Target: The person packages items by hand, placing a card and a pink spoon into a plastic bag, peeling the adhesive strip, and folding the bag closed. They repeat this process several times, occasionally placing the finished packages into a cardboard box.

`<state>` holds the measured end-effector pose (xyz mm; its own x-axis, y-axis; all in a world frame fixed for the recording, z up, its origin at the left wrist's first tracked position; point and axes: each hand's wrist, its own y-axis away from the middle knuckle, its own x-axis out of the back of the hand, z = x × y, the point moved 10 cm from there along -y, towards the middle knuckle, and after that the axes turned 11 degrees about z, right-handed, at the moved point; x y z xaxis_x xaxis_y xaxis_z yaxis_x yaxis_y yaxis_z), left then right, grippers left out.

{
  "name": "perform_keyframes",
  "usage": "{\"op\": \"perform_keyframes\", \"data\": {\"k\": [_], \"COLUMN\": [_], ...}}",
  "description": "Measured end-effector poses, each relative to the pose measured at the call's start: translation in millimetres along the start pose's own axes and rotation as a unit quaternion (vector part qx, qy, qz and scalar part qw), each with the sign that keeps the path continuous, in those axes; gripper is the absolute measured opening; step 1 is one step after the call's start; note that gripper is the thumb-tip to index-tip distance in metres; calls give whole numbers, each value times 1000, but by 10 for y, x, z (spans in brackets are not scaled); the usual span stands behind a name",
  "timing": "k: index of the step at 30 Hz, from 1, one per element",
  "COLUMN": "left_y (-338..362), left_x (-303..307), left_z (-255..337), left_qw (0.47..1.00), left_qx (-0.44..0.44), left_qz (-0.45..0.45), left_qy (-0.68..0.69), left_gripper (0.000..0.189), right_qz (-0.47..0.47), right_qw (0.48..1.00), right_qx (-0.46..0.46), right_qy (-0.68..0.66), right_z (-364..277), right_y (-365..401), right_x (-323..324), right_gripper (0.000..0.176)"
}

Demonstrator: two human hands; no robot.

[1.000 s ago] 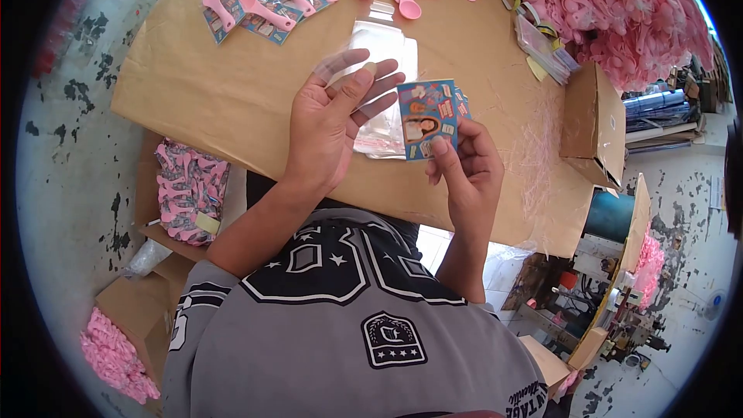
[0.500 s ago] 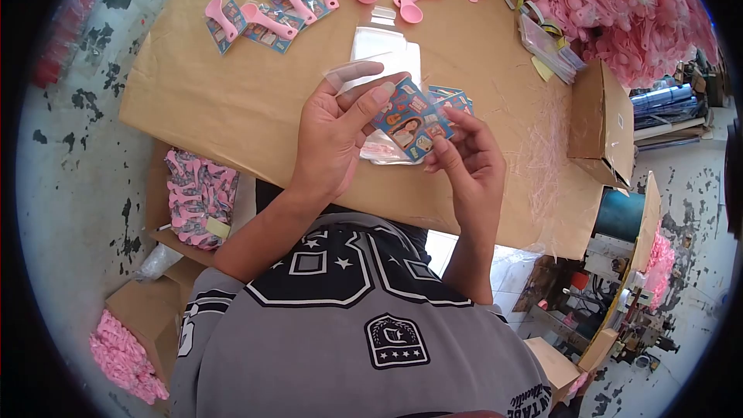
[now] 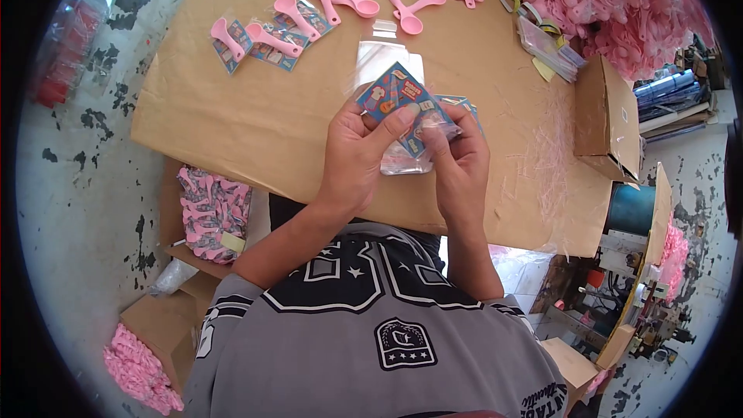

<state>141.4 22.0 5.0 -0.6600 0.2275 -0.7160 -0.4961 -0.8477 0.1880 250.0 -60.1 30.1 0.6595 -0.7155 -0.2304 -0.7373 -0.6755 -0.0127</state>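
A blue printed card (image 3: 393, 87) is gripped between both hands, tilted, with clear plastic around its lower right edge. My left hand (image 3: 352, 151) has its thumb pressed on the card's face and fingers behind it. My right hand (image 3: 464, 166) pinches the plastic-covered corner of the card between thumb and fingers. Beneath the hands lies a stack of clear plastic bags (image 3: 406, 164) on the table. White-looking sleeves (image 3: 377, 56) lie just beyond the card. More blue cards (image 3: 463, 101) are partly hidden behind my right hand.
Pink measuring spoons (image 3: 414, 6) are heaped at the table's (image 3: 209, 124) far edge. At the far left, several spoons (image 3: 275, 40) rest on bagged blue cards. A cardboard box (image 3: 607, 116) and a large bag of pink spoons (image 3: 611, 8) stand right. Boxes of packed pink spoons (image 3: 213, 213) sit below left.
Both hands have come closer together, and the card has turned more upright. My left thumb has slid to the card's middle, and plastic now covers its lower right part.
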Motion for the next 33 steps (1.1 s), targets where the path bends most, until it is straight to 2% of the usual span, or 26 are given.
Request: {"op": "perform_keyframes", "data": {"k": [4, 8, 12, 18, 22, 23, 27, 30, 33], "left_y": [22, 2, 33, 53, 110, 110, 115, 60, -53], "left_x": [-81, -128, -226, -261, -345, -354, -345, -204, 24], "left_z": [168, 263, 262, 97, -84, -94, -43, -25, 33], "left_qw": [998, 994, 992, 990, 984, 986, 985, 988, 989], "left_qx": [-29, -31, -11, 30, 54, 34, 42, 43, 48], "left_qz": [2, -33, -35, -27, -59, -62, -59, -31, 22], "left_qy": [56, 104, 123, 138, 161, 149, 155, 142, 142], "left_gripper": [52, 57, 53, 51, 49, 47, 44, 43, 40], "right_qz": [-26, -12, -25, -10, 35, 33, 59, 42, -115], "right_qw": [997, 994, 997, 998, 999, 999, 993, 935, 850], "right_qx": [-75, -103, -69, -66, -9, 7, 106, 241, 389], "right_qy": [8, 27, 12, -13, 4, 10, 11, 258, 337], "right_z": [165, 198, 148, 157, 145, 155, -126, -515, -625], "right_y": [116, 184, 207, 207, 147, 136, 194, 277, 365], "right_x": [18, 2, -49, 14, 83, 112, 51, 6, -248], "right_gripper": [21, 18, 13, 19, 27, 30, 27, 28, 30]}}
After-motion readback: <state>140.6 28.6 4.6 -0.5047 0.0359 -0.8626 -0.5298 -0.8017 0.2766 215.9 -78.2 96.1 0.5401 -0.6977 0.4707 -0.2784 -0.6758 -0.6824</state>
